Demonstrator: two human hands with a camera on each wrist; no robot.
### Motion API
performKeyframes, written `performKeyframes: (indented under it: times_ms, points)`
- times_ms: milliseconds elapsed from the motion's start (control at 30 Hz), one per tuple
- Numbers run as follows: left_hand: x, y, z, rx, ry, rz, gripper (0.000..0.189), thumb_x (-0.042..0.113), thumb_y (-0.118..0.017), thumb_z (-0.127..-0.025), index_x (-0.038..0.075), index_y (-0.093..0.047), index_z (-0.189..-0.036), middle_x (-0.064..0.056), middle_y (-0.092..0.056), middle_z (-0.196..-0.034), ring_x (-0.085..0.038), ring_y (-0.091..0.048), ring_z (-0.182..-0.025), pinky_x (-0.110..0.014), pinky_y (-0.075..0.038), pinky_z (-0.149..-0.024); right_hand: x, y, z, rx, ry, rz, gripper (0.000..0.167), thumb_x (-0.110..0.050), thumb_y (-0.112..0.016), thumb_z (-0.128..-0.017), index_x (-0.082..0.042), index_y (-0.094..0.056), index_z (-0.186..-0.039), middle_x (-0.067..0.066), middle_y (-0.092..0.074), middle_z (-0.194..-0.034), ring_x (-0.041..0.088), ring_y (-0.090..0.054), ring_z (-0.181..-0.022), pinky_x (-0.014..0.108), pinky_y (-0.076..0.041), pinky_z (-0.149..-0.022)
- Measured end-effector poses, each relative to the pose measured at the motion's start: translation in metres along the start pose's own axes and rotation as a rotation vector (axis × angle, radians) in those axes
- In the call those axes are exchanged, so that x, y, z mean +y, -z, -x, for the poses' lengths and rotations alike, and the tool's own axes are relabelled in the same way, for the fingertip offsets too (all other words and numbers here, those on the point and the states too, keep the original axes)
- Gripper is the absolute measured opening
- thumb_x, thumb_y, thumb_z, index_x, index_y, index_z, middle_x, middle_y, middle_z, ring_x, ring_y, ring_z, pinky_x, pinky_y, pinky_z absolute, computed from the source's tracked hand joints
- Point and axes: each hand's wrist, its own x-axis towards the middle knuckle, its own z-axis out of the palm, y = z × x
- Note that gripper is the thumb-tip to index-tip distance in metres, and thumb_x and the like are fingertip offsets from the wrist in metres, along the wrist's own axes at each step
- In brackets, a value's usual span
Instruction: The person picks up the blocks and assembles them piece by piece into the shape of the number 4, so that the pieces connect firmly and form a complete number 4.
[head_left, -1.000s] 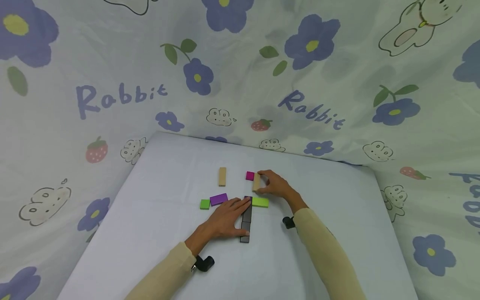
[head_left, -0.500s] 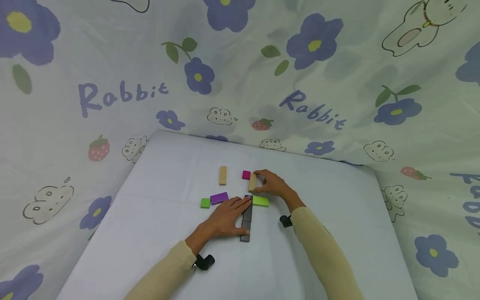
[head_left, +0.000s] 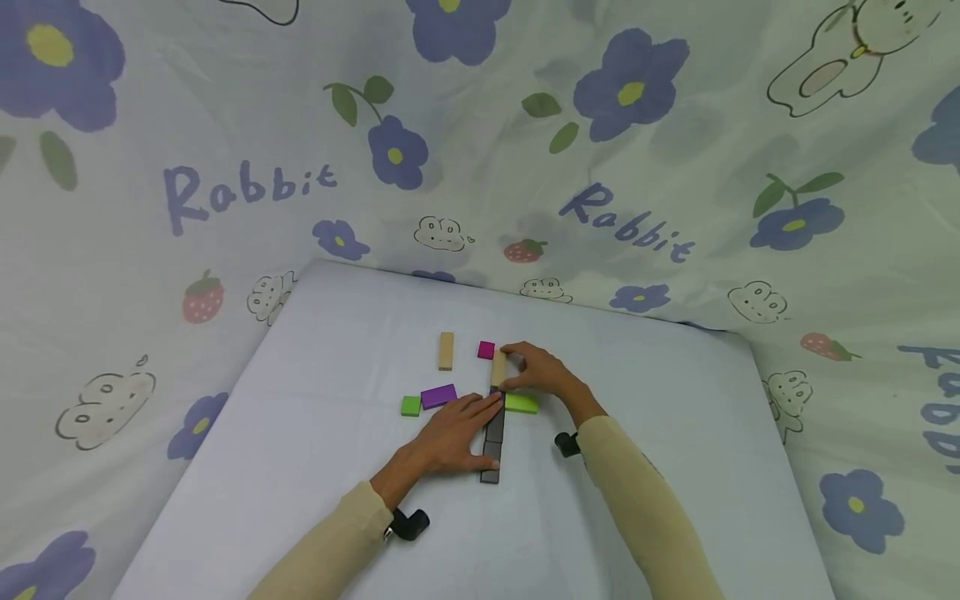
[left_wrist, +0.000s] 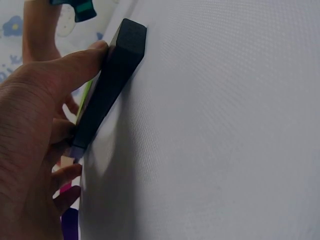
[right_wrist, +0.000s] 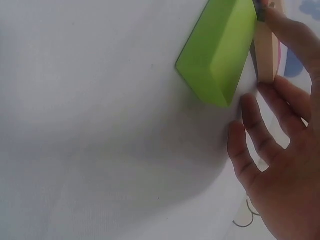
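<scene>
My left hand (head_left: 450, 435) lies across a row of dark grey blocks (head_left: 492, 430), fingertips at its far end and thumb on its near part. In the left wrist view, the thumb rests along the edge of a dark block (left_wrist: 112, 75). My right hand (head_left: 543, 371) pinches a plain wooden block (head_left: 498, 367) lengthwise between thumb and fingers, at the far end of the dark row. That wooden block (right_wrist: 265, 52) also shows in the right wrist view. A magenta block (head_left: 486, 350) sits against its left side. A lime green block (head_left: 521, 403) lies right of the row.
Left of the dark row lie a purple block (head_left: 438, 397) and a small green block (head_left: 410, 406). A second wooden block (head_left: 446, 351) stands apart farther back. The white table (head_left: 337, 333) meets a patterned cloth (head_left: 480, 150) behind it and at the sides.
My right hand has slid the wooden block leftward, from right of the dark row to in line with its far end. The magenta block has shifted left with it. My left hand stays put.
</scene>
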Motion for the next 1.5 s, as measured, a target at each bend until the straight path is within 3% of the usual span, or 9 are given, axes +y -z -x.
performKeyframes:
  times_ms: [633, 1500]
  points:
    - [-0.0018, -0.0043, -0.0004, 0.006, -0.003, -0.025, 0.098, 0.069, -0.062, -0.087, 0.012, -0.031, -0.160, -0.002, -0.026, -0.166, -0.031, -0.033, -0.147, -0.051, -0.032, -0.116, 0.0003, -0.0025, 0.0038, 0.005, -0.022, 0.059, 0.080, -0.040, -0.086, -0.080, -0.020, -0.051, -0.149, 0.003, -0.054, -0.145, 0.024, -0.058, -0.114, 0.045, -0.051, -0.097]
    - [-0.0001, -0.0034, 0.0026, -0.006, 0.000, -0.030, 0.098, 0.069, -0.063, -0.087, 0.012, -0.031, -0.160, -0.003, -0.026, -0.166, -0.030, -0.032, -0.147, -0.050, -0.031, -0.117, 0.0006, -0.0083, 0.0093, 0.025, -0.012, 0.030, 0.081, -0.039, -0.084, -0.084, -0.020, -0.046, -0.153, 0.004, -0.051, -0.150, 0.027, -0.058, -0.118, 0.048, -0.049, -0.100]
